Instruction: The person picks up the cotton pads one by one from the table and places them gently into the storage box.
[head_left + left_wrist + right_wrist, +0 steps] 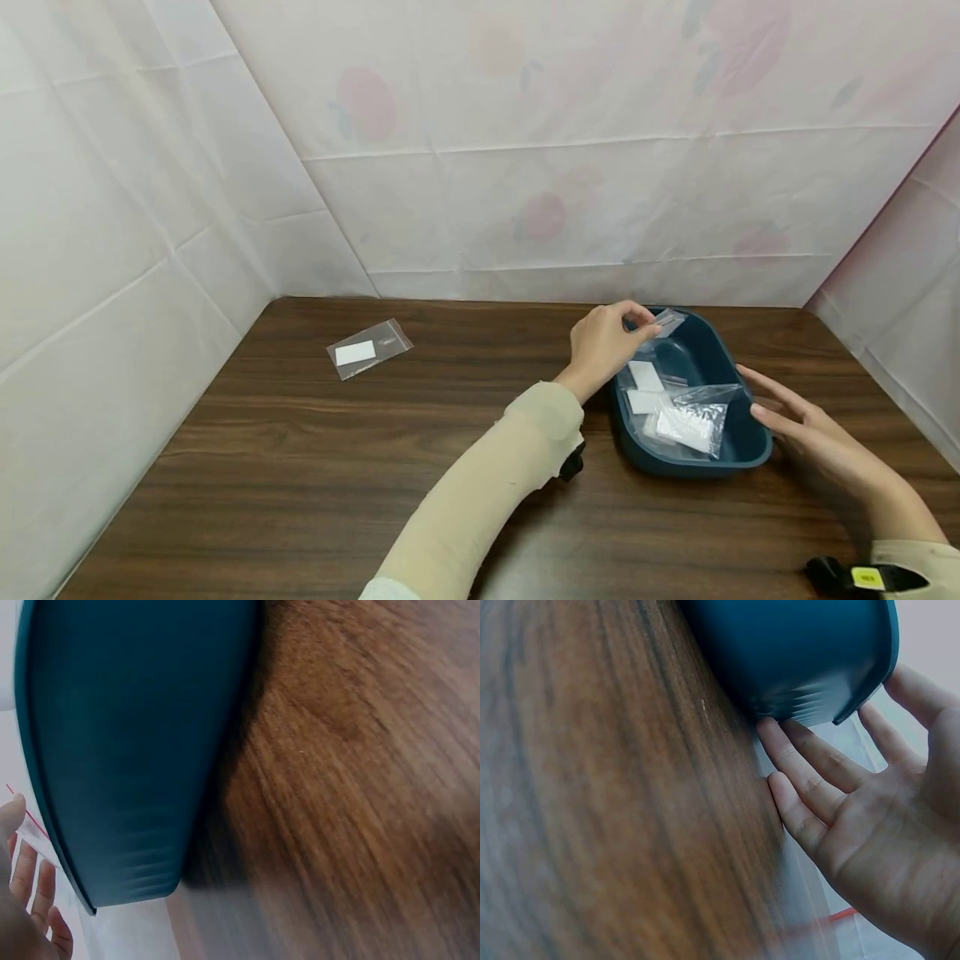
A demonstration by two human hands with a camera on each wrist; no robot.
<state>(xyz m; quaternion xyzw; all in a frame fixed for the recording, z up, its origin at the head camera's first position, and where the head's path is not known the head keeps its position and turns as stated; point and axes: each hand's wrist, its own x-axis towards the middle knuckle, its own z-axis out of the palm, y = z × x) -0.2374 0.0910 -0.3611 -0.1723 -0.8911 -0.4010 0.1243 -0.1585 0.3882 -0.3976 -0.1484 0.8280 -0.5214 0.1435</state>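
Note:
Over the far left rim of a dark teal plastic bin [693,468], my left hand [607,337] pinches a small clear zip bag [670,322] between thumb and forefinger. In the left wrist view this hand [34,896] shows beyond the bin's wall, and the bag is hidden there. More clear zip bags with white cards [645,377] lie inside the bin, one with a shiny silvery surface [688,427]. My right hand [813,433] rests against the bin's right side. In the right wrist view its fingertips [769,729] touch the outer wall low down, fingers nearly straight.
A single clear zip bag with a white card [355,352] lies flat on the dark wooden table [300,467], far left. Pale printed cloth [480,192] hangs along the back and both sides. The bin stands at the table's right part.

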